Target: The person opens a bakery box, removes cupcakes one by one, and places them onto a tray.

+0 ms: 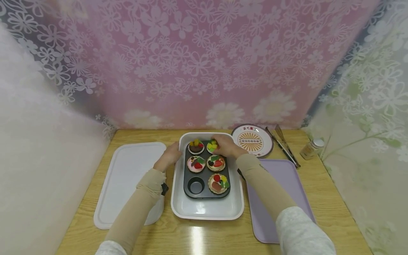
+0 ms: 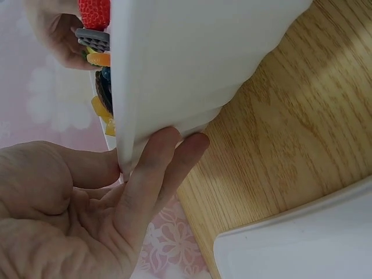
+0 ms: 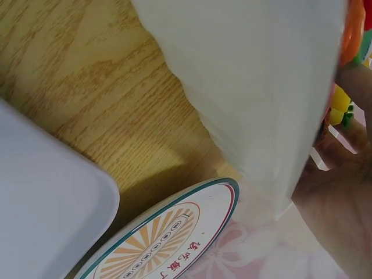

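Wood-grain table [image 1: 178, 237] nearest, w/ a lavender tray [image 1: 283, 198] at right and a white tray [image 1: 127, 177] at left, both flat on it. Between them sits the white baking dish [image 1: 207, 210], and inside it a dark 6-cup muffin tin [image 1: 188, 189].

Tin contents, near to far: front-left cup bare; front-right tart [image 1: 218, 182] w/ red + green topping; mid row has a pink tart [image 1: 196, 163] and a strawberry tart [image 1: 216, 163]; far row has a chocolate tart [image 1: 196, 146] w/ yellow bits and a yellow-green tart [image 1: 212, 145].

Right hand [image 1: 224, 146] is over the far-right cup, fingers curled round the yellow-green tart, gripping it from above; tart looks at or just above its cup, can't tell if seated. Left hand [image 1: 170, 156] rests at the dish's far-left rim: left wrist view shows the fingers [image 2: 157, 168] straight, pressed flat vs the outer wall, thumb on the other side of the rim. Relaxed bracing contact, not curled tight.

Doing this well, IMO: keep the left hand steady on the dish so the tin doesn't slide, hold the tart by its shell edge, not the toppings, and keep it level so nothing sheds. Watch the neighbouring chocolate tart, just beside; knuckles could clip it.

Further back: round printed plate [image 1: 252, 140] just beyond the dish's right corner, metal tongs [image 1: 283, 145] beside it, small jar [image 1: 311, 148] at far right, floral curtain [image 1: 204, 63] behind.
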Demonstrator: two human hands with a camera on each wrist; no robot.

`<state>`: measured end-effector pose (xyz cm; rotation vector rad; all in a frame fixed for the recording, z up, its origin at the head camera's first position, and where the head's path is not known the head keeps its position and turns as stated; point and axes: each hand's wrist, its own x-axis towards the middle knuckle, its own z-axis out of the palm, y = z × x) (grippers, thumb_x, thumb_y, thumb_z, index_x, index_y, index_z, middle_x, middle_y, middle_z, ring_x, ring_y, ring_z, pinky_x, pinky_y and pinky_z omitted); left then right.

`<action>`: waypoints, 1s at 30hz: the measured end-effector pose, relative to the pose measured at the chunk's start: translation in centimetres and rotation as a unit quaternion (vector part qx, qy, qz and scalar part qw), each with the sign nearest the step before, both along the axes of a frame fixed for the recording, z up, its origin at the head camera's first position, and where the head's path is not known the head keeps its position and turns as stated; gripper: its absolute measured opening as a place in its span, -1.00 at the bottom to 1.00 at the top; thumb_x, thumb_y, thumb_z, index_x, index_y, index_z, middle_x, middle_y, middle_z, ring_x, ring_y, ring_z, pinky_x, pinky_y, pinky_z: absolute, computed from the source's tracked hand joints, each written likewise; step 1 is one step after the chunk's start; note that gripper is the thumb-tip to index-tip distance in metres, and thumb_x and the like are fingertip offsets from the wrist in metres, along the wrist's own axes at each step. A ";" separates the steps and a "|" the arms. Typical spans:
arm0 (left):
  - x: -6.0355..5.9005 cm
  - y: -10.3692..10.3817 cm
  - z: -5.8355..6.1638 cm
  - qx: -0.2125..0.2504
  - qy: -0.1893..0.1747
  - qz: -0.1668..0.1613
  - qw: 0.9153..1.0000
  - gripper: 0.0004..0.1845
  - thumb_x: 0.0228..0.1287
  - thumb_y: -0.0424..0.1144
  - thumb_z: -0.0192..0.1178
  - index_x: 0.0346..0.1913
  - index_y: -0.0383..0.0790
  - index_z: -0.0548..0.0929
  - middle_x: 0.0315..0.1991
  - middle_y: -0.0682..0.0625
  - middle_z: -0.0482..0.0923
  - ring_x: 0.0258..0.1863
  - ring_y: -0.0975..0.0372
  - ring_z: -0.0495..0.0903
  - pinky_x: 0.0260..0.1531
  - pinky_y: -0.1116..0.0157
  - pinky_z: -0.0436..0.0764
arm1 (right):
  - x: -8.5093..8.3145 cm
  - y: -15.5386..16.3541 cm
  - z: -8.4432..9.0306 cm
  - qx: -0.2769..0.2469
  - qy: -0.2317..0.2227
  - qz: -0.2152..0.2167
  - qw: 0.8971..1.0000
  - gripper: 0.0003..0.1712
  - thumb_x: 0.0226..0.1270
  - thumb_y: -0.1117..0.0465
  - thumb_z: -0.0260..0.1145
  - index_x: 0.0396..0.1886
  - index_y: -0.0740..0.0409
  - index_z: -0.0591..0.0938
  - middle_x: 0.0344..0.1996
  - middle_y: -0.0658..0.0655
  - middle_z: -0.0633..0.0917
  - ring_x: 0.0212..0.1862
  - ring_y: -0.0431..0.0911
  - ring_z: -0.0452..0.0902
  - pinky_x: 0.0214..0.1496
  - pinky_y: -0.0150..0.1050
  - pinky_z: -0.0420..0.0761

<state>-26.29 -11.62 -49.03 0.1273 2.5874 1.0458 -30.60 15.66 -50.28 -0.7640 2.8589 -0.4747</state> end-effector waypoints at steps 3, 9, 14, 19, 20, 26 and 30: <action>0.0 0.0 0.0 0.001 -0.006 -0.002 1.000 -0.42 0.42 -0.38 -0.12 0.48 -0.28 0.16 0.40 -0.28 0.30 0.25 -0.10 0.43 0.02 0.03 0.61 | 0.0 0.0 0.2 -0.003 -0.001 0.001 1.000 -0.35 0.14 0.05 0.50 0.17 0.17 0.48 -0.09 0.15 0.63 -0.12 0.00 0.52 0.02 -0.06 0.51; 0.0 0.0 0.0 -0.002 -0.011 -0.005 1.000 -0.40 0.44 -0.37 -0.15 0.51 -0.27 0.10 0.43 -0.28 0.25 0.27 -0.11 0.42 -0.02 0.05 0.61 | 0.1 0.2 0.4 -0.015 -0.011 0.006 1.000 -0.34 0.15 0.06 0.50 0.19 0.18 0.48 -0.02 0.14 0.63 -0.07 -0.01 0.53 0.06 -0.06 0.52; -0.1 0.0 0.0 -0.003 -0.016 -0.006 1.000 -0.41 0.47 -0.35 -0.15 0.52 -0.27 0.08 0.46 -0.28 0.21 0.38 -0.13 0.31 0.19 -0.05 0.52 | 0.3 0.3 0.7 -0.032 -0.036 -0.003 0.999 -0.30 0.17 0.08 0.49 0.25 0.20 0.45 0.07 0.17 0.61 0.00 0.01 0.53 0.11 -0.05 0.53; -0.1 0.1 0.0 -0.007 -0.015 -0.002 1.000 -0.42 0.44 -0.37 -0.16 0.50 -0.26 0.14 0.43 -0.27 0.26 0.34 -0.11 0.36 0.14 -0.01 0.56 | 0.3 0.4 0.8 -0.050 -0.060 -0.014 0.997 -0.30 0.17 0.09 0.48 0.26 0.18 0.43 0.06 0.17 0.59 -0.01 -0.01 0.51 0.09 -0.07 0.53; 0.0 0.2 0.1 -0.007 -0.012 0.001 1.000 -0.43 0.43 -0.38 -0.17 0.49 -0.26 0.16 0.42 -0.27 0.28 0.31 -0.10 0.39 0.08 0.02 0.59 | 0.3 0.5 0.8 -0.056 -0.066 -0.019 0.996 -0.29 0.17 0.08 0.48 0.27 0.18 0.43 0.04 0.16 0.59 -0.03 -0.01 0.51 0.07 -0.08 0.53; 0.2 0.4 0.2 -0.015 -0.002 0.007 1.000 -0.44 0.42 -0.38 -0.18 0.46 -0.28 0.20 0.37 -0.27 0.35 0.24 -0.08 0.46 0.04 0.04 0.62 | 0.1 1.0 1.1 -0.098 -0.086 -0.031 0.991 -0.23 0.14 0.08 0.50 0.30 0.21 0.41 -0.10 0.17 0.60 -0.14 -0.02 0.50 -0.07 -0.10 0.53; 0.0 0.3 0.0 -0.017 -0.003 0.009 1.000 -0.44 0.43 -0.36 -0.16 0.47 -0.25 0.19 0.38 -0.25 0.33 0.26 -0.08 0.45 0.08 0.00 0.60 | 0.2 1.4 1.4 -0.117 -0.079 -0.033 0.989 -0.25 0.14 0.07 0.50 0.28 0.19 0.42 -0.10 0.15 0.58 -0.14 -0.02 0.49 -0.09 -0.14 0.52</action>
